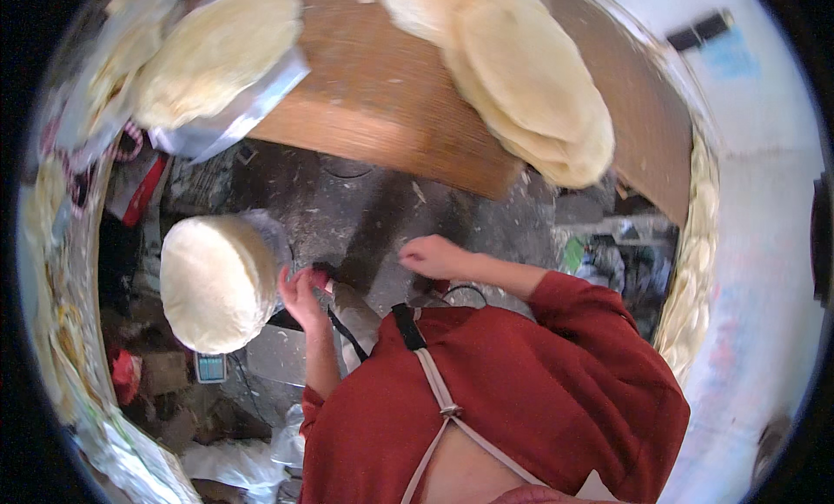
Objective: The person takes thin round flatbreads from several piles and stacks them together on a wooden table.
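A thick round stack of pale flatbreads stands at the left, its top facing me. Beside its right edge is my left hand, fingers apart and holding nothing; whether the fingertips touch the stack I cannot tell. My right hand hangs in front of my body over the floor, its fingers curled in with nothing visible in them. Under the stack shows a keypad panel, seemingly of a weighing scale. More large flatbreads overlap on the wooden tabletop, drooping over its near edge.
At the upper left, another flatbread pile rests on clear plastic wrapping. Flatbreads line a ledge by the white wall. White plastic bags lie at the lower left. Dark worn floor shows below.
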A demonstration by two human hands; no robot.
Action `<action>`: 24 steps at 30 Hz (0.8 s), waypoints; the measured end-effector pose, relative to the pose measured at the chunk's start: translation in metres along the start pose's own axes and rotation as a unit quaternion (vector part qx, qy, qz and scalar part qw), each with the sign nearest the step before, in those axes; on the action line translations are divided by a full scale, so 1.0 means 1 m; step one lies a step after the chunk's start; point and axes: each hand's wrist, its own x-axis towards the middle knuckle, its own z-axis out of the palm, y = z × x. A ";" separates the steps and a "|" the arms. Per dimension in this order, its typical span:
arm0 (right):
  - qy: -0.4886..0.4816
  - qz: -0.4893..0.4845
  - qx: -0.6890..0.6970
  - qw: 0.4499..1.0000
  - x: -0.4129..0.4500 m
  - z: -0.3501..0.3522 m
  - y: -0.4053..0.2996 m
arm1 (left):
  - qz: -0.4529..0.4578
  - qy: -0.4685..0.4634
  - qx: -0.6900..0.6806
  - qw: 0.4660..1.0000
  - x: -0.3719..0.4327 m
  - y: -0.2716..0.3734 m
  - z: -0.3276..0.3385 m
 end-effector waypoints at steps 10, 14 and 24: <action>0.463 0.021 -0.189 0.866 -0.182 -0.266 0.121 | -0.114 -0.374 -0.015 0.920 -0.210 -0.022 0.250; 0.456 -0.111 -0.415 0.779 -0.115 -0.284 0.157 | -0.065 -0.382 -0.004 0.922 -0.218 -0.007 0.299; 0.268 -0.025 -0.372 0.888 -0.091 -0.371 0.172 | -0.113 -0.325 -0.072 0.936 -0.204 -0.013 0.389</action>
